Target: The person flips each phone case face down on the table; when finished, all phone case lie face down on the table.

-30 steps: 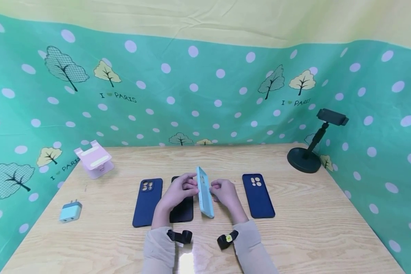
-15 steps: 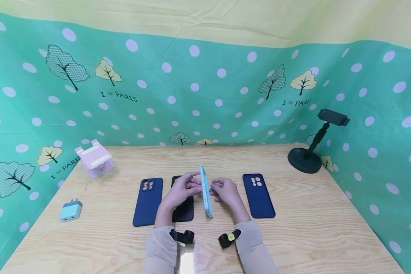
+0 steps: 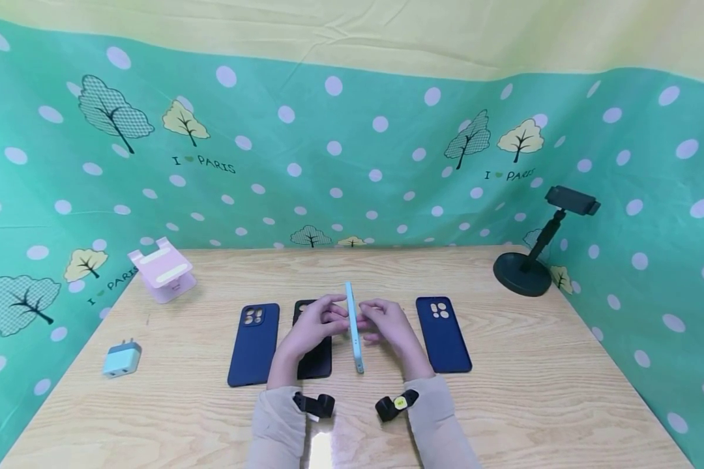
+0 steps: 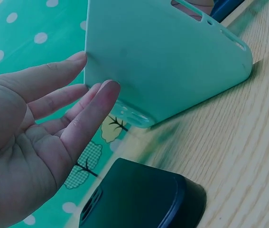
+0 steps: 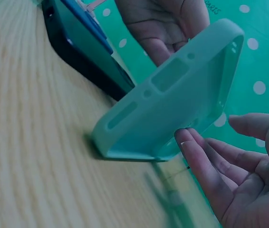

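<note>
I see the light-blue phone case (image 3: 354, 326) standing on edge at the table (image 3: 504, 404) centre — my left hand (image 3: 311, 329) and right hand (image 3: 390, 326) press it between straight, relaxed fingers, none curled round it.

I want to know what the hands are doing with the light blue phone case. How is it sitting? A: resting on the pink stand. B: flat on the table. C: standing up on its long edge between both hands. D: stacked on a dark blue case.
C: the light blue phone case stands on its long edge on the table, with the left hand and right hand touching either side.
</note>
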### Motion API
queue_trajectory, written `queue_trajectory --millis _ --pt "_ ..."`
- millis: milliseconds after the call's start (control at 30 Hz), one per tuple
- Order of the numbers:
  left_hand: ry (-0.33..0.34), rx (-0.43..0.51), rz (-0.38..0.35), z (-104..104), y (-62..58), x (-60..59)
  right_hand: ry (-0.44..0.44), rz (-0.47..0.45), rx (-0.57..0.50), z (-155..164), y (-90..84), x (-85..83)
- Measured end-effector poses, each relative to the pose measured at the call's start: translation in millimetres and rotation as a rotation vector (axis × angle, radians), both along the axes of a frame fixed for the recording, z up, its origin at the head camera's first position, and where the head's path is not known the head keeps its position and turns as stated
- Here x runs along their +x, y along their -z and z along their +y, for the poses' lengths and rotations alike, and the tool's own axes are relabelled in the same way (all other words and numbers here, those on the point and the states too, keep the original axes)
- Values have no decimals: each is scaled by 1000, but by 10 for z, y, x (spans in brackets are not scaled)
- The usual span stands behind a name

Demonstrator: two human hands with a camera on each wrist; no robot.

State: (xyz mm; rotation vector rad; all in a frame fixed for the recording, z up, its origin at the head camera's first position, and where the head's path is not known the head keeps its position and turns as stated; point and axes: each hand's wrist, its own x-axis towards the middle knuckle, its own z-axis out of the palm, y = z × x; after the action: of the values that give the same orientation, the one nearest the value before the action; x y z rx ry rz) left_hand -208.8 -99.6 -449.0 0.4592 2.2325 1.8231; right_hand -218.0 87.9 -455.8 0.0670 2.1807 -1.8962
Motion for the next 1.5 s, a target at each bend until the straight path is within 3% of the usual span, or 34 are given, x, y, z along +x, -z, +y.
queue_trajectory --millis 300,733,1033,1300,1500 --pt "17 -24 28 36 32 -7 -18 -5 -8 3 -82 -2" --pt "43 -51 -23 77 74 -13 -42 23 85 35 -153 43" --pt "-35 -176 -56 116 106 -9 -34 7 121 123 -183 36" --pt "-46 -201 -84 127 110 4 -18 -10 132 226 -176 15" --pt "-58 -259 -53 142 127 -9 -16 -25 191 303 -153 9"
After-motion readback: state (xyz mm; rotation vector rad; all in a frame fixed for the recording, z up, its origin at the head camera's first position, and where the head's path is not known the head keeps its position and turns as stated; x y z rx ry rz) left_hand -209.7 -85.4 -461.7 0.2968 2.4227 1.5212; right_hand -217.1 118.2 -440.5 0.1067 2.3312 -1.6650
